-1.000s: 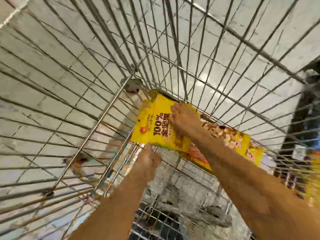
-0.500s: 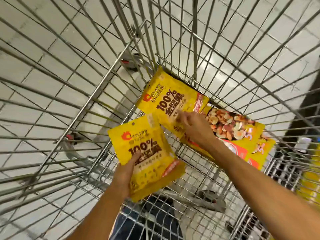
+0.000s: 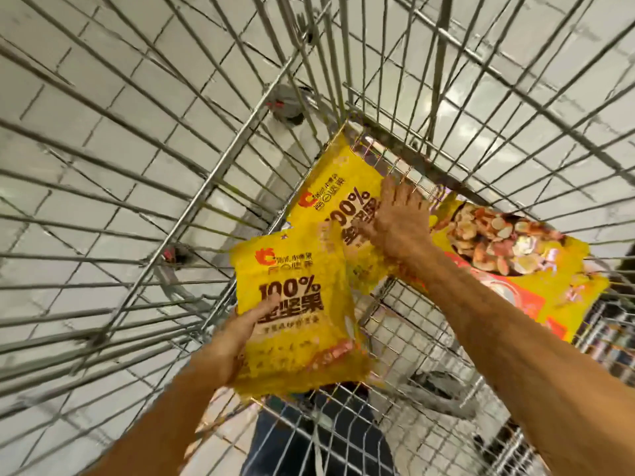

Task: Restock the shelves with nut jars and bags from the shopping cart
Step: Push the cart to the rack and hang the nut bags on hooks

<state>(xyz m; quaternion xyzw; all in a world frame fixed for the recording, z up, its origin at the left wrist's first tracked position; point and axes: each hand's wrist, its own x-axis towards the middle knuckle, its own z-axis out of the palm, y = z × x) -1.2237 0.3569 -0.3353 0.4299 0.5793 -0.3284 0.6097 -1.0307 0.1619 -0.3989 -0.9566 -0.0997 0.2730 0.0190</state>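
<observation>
Grips near yellow nut bag (image 3: 295,310) in left hand (image 3: 237,338), rests flat, straight-fingered right hand (image 3: 398,225) on far yellow bag (image 3: 330,187) in wire cart (image 3: 213,187).

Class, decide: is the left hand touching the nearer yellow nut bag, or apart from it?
Touching. The head view shows the left hand gripping the nut bag, its thumb pressed across the printed front.

Near yellow bag (image 3: 295,314) held upright; far yellow bag (image 3: 330,176) and larger nut-picture bag (image 3: 498,249) lie in cart (image 3: 206,187)
</observation>
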